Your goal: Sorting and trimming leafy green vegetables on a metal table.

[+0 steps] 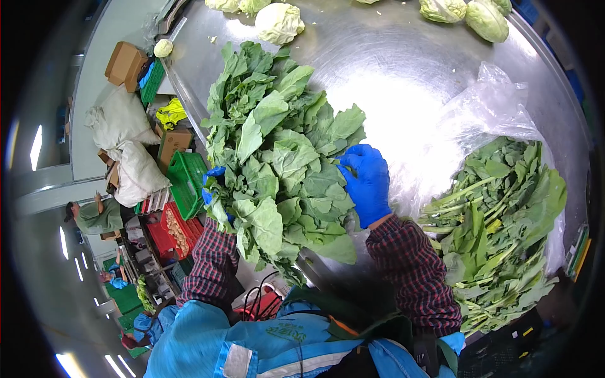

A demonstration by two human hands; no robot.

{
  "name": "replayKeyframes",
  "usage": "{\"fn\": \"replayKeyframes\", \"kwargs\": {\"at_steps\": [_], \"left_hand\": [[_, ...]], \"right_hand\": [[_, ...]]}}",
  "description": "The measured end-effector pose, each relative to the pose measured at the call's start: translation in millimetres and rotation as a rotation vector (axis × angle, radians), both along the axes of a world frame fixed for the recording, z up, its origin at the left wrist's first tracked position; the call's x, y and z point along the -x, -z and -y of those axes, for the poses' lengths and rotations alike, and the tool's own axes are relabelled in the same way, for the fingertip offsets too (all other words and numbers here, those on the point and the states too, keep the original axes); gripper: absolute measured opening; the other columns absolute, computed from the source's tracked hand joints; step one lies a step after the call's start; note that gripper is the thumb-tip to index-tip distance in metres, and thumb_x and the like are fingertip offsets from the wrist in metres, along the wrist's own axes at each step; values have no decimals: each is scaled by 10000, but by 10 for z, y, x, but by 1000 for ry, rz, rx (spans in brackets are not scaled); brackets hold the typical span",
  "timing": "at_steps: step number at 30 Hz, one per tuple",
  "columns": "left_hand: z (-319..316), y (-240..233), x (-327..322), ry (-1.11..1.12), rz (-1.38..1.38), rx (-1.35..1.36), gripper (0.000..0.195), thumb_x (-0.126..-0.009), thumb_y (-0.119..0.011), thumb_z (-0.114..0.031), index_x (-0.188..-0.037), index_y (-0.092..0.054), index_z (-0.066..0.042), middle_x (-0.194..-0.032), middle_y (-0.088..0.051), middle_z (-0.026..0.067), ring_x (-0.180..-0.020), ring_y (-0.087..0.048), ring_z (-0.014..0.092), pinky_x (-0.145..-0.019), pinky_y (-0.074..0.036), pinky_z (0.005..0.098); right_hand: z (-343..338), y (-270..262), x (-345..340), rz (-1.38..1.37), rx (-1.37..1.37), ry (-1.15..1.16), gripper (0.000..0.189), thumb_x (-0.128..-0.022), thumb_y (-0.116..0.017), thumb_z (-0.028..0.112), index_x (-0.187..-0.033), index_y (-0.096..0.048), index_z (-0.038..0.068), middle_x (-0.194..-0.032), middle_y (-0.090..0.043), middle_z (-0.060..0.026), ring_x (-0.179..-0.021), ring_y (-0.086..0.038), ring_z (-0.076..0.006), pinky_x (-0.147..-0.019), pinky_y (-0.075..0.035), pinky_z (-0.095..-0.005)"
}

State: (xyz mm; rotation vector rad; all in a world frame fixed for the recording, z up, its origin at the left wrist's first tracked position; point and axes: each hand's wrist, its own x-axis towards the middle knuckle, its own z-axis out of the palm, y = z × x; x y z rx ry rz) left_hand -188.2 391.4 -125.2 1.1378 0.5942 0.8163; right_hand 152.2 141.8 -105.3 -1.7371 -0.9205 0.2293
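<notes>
A large bunch of green leafy vegetables point(283, 160) spreads over the near left edge of the steel table point(340, 52). My left hand point(212, 184), in a blue glove, holds the bunch from its left side; leaves hide most of the fingers. On the bunch's right side, my blue-gloved right hand point(366, 184) has its thumb and forefinger pinched on a leaf edge. More leafy greens with pale stems point(496, 227) lie to the right, on and beside a clear plastic bag point(491, 108).
Cabbages point(280, 23) lie along the table's far side, with others point(487, 21) at far right. Left of the table are a green crate point(186, 182), a red crate point(182, 231), white sacks point(123, 118) and cardboard boxes point(125, 64). People point(99, 215) are farther left.
</notes>
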Motion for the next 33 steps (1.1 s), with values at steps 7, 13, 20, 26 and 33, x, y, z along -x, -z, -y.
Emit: {"fn": "replayKeyframes", "kwargs": {"at_steps": [7,13,20,26,33], "left_hand": [[195,-388,-461,9,-72,-86,291,-889,-456,-211,-1048,-546,15,-1024,-587,119,-997,-555,245,-913,-425,395],[673,-722,-698,-41,-422,-405,505,-908,-437,-400,-1168,-506,27,-1177,-539,141,-1098,-501,223,-985,-339,359],[768,-895,-794,-103,-264,-166,494,-917,-422,-380,-1151,-505,47,-1071,-600,164,-1038,-540,222,-974,-354,343],[760,-956,-823,-47,-229,-252,409,-928,-430,-294,-1125,-524,52,-1062,-606,143,-1021,-541,200,-970,-350,325],[743,-905,-889,-143,-305,-368,243,-888,-515,-123,-1087,-556,11,-1065,-594,96,-1040,-512,185,-941,-363,309]], "right_hand": [[126,-88,160,-304,24,-29,163,-700,-627,7,-862,-636,26,-701,-600,-49,-627,-555,-118,-585,-446,-258],[162,-389,-113,-374,180,4,139,-725,-684,157,-783,-638,40,-616,-587,-65,-538,-534,-127,-542,-441,-273],[256,-654,-369,-432,6,28,98,-749,-653,90,-830,-667,36,-691,-615,-8,-617,-497,-64,-584,-423,-228],[628,-1250,-951,-274,-106,190,117,-802,-573,49,-879,-651,8,-848,-638,-29,-776,-538,-96,-741,-428,-232],[1178,-2392,-1012,-125,-239,187,134,-832,-564,47,-941,-626,2,-910,-635,-55,-836,-579,-124,-786,-439,-248]]}}
